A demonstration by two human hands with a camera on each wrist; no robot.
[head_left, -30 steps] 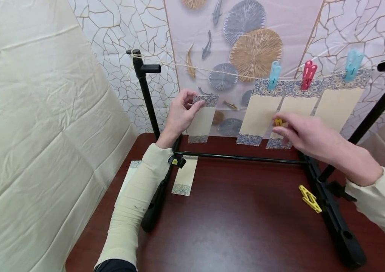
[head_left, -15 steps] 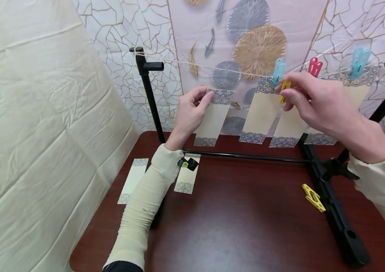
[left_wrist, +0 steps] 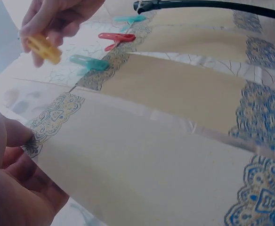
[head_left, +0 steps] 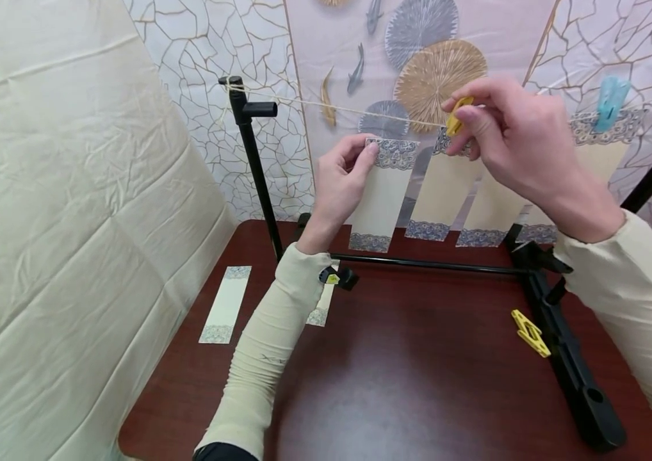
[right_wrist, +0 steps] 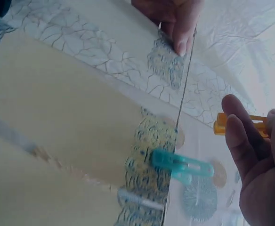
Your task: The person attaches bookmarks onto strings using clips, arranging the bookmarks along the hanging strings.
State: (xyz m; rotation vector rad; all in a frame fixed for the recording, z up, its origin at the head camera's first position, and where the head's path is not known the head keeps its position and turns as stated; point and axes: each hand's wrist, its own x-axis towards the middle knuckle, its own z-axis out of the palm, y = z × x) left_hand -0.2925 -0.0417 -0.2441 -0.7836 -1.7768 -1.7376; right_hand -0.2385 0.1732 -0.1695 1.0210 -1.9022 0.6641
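Observation:
My left hand [head_left: 342,182] pinches a pale paper strip [head_left: 383,198] by its top left corner. Blue lace patterns band the strip's two ends, and it hangs just below the string [head_left: 326,104]. Between thumb and fingers my right hand [head_left: 524,144] holds a yellow clothespin [head_left: 458,116], up near the string. Beside it several cream strips [left_wrist: 180,89] with lace ends hang in a row. A teal clothespin [right_wrist: 182,165] fastens the nearest of them to the string. In the left wrist view a red clothespin [left_wrist: 116,38] grips the one after it; my right hand hides both pins in the head view.
Black stand posts [head_left: 253,166] hold the string, with a crossbar [head_left: 430,264] low between them. On the brown table [head_left: 418,384] lie a white strip [head_left: 225,306], a partly covered strip [head_left: 320,310] and a yellow clothespin [head_left: 530,333]. Another blue clothespin [head_left: 611,102] hangs at right.
My left hand has carried its strip right and up toward the hanging row. My right hand has raised the yellow clothespin up to string height and moved it left.

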